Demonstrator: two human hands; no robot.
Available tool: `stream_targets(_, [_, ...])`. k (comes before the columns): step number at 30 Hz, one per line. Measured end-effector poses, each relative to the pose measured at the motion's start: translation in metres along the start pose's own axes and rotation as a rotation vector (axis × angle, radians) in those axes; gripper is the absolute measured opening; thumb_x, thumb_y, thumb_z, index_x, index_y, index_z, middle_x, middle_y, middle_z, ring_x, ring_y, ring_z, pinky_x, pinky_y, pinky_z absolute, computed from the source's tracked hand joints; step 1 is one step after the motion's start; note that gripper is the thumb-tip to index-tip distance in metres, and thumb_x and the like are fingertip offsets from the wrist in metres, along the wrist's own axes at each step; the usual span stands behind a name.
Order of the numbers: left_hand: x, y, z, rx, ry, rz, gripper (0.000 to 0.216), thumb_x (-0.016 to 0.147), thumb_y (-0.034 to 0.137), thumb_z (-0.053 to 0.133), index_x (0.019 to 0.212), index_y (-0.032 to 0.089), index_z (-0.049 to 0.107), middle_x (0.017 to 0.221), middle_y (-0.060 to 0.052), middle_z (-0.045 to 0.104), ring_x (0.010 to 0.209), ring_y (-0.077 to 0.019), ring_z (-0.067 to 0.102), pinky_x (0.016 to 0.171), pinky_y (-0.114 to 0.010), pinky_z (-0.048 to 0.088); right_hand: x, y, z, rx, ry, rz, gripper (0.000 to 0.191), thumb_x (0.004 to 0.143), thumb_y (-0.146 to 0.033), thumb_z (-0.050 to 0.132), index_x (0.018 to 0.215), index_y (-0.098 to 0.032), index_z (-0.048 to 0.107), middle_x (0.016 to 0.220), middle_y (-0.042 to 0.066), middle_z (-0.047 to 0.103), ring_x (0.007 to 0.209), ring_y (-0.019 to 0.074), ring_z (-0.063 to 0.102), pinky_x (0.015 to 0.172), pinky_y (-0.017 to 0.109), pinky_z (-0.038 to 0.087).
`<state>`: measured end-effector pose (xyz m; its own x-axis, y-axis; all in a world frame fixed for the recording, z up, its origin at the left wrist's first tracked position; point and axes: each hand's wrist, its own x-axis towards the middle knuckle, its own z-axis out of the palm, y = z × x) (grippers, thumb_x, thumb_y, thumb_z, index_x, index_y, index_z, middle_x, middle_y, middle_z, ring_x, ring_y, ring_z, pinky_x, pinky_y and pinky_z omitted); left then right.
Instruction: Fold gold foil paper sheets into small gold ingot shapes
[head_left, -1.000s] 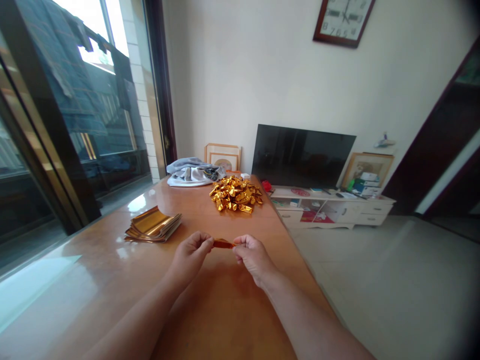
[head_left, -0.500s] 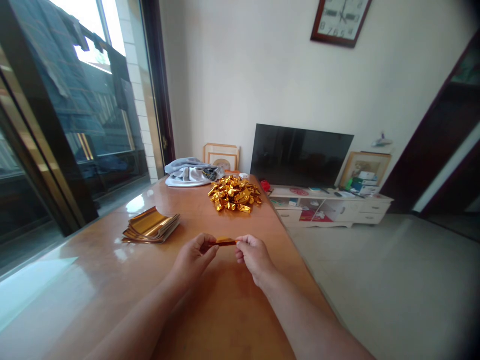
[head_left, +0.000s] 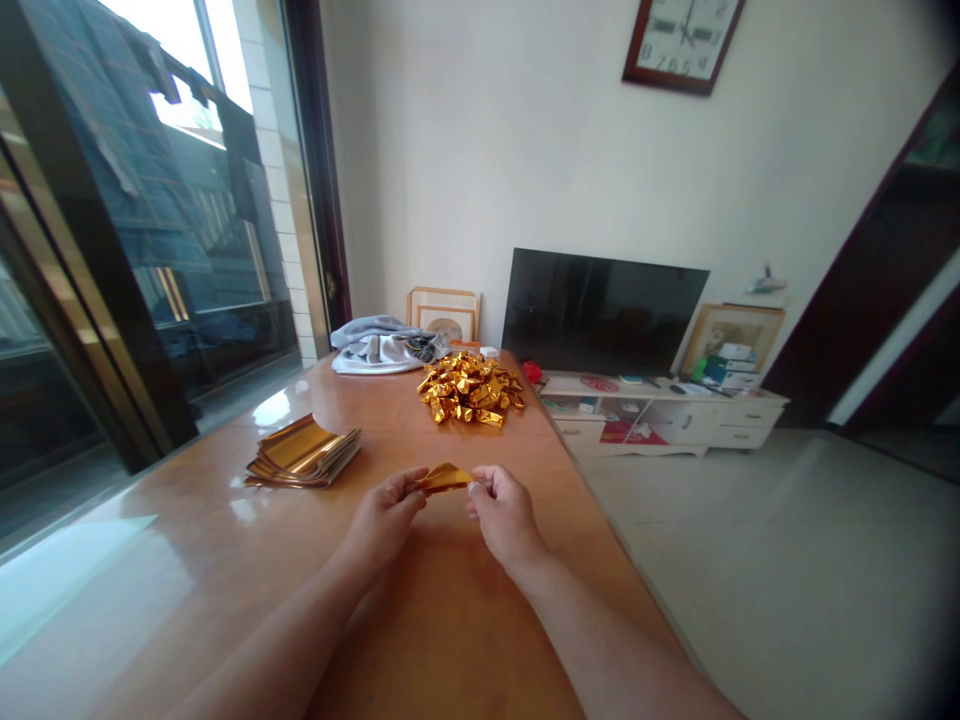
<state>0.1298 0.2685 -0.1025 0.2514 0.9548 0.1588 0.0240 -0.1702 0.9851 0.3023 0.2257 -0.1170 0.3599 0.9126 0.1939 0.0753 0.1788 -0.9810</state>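
Head view: left hand (head_left: 388, 512) pinches one end of a folded shiny gold foil strip (head_left: 445, 479), right hand (head_left: 507, 512) pinches the other; strip spans between both hands, over the glossy brown wooden table (head_left: 442, 630). Curved stack of gold foil sheets (head_left: 304, 450) lies left of the left hand, apart. Heap of folded gold foil pieces (head_left: 470, 388) sits beyond both hands; crumpled pale grey cloth bundle (head_left: 382, 348) farther past left hand.

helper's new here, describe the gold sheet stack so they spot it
On the shiny brown table, find the left hand. Just beyond it, to the left, lies the gold sheet stack: layered sheets with curled edges, unlike the heap of small crinkled gold pieces.
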Motion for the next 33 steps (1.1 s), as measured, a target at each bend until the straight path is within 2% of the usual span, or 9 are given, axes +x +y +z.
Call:
stream_targets(5, [0.003, -0.006, -0.002, 0.014, 0.009, 0.011, 0.044, 0.073, 0.032, 0.072, 0.114, 0.017, 0.073, 0.113, -0.010, 0.076, 0.100, -0.0263, 0.067, 0.086, -0.035, 0.047, 0.002, 0.005, 0.000, 0.005, -0.077, 0.002, 0.042, 0.083, -0.036, 0.059, 0.120, -0.017, 0.067, 0.089, 0.006, 0.071, 0.067, 0.0172, 0.063, 0.062, 0.030, 0.052])
stream_targets(8, [0.003, -0.007, -0.002, 0.035, 0.020, 0.025, 0.043, 0.073, 0.032, 0.072, 0.114, 0.018, 0.074, 0.114, -0.009, 0.075, 0.102, -0.0263, 0.067, 0.089, -0.035, 0.047, 0.002, 0.008, 0.000, -0.017, -0.122, -0.031, 0.042, 0.085, -0.034, 0.057, 0.123, -0.020, 0.069, 0.087, 0.005, 0.072, 0.069, 0.0179, 0.064, 0.065, 0.031, 0.053])
stream_targets(12, [0.003, -0.007, -0.002, 0.051, 0.033, 0.009, 0.045, 0.073, 0.034, 0.072, 0.115, 0.018, 0.075, 0.102, -0.008, 0.078, 0.089, -0.0251, 0.068, 0.082, -0.034, 0.049, 0.001, 0.011, 0.000, -0.050, -0.116, -0.064, 0.042, 0.085, -0.032, 0.058, 0.123, -0.021, 0.071, 0.085, 0.005, 0.072, 0.070, 0.0192, 0.065, 0.069, 0.033, 0.055])
stream_targets(17, [0.005, -0.011, -0.002, 0.076, 0.046, 0.019, 0.045, 0.073, 0.033, 0.072, 0.116, 0.018, 0.075, 0.093, -0.007, 0.078, 0.081, -0.0234, 0.067, 0.078, -0.034, 0.049, 0.001, 0.010, 0.000, -0.063, -0.103, -0.077, 0.040, 0.084, -0.030, 0.061, 0.122, -0.024, 0.072, 0.095, 0.005, 0.074, 0.072, 0.0207, 0.066, 0.072, 0.035, 0.056])
stream_targets(21, [0.007, -0.017, -0.002, 0.100, 0.058, 0.020, 0.044, 0.074, 0.034, 0.071, 0.116, 0.018, 0.075, 0.098, -0.008, 0.078, 0.087, -0.0252, 0.068, 0.083, -0.036, 0.050, 0.000, 0.010, 0.001, -0.075, -0.101, -0.103, 0.039, 0.085, -0.028, 0.060, 0.123, -0.026, 0.072, 0.104, 0.006, 0.074, 0.083, 0.0227, 0.068, 0.079, 0.036, 0.056])
stream_targets(27, [0.007, -0.017, -0.003, 0.113, 0.040, 0.054, 0.040, 0.076, 0.029, 0.070, 0.115, 0.022, 0.076, 0.117, -0.007, 0.075, 0.108, -0.0285, 0.066, 0.100, -0.040, 0.045, -0.003, 0.007, 0.000, -0.082, -0.103, -0.117, 0.038, 0.086, -0.027, 0.061, 0.122, -0.027, 0.072, 0.109, 0.006, 0.074, 0.091, 0.0244, 0.069, 0.083, 0.037, 0.056])
stream_targets(33, [0.008, -0.018, -0.003, 0.141, 0.033, 0.061, 0.039, 0.076, 0.027, 0.068, 0.114, 0.022, 0.077, 0.115, -0.007, 0.076, 0.106, -0.0285, 0.068, 0.099, -0.040, 0.047, -0.004, 0.004, 0.000, -0.151, -0.119, -0.160, 0.038, 0.089, -0.025, 0.056, 0.123, -0.027, 0.071, 0.111, 0.006, 0.074, 0.092, 0.0249, 0.069, 0.083, 0.037, 0.056])
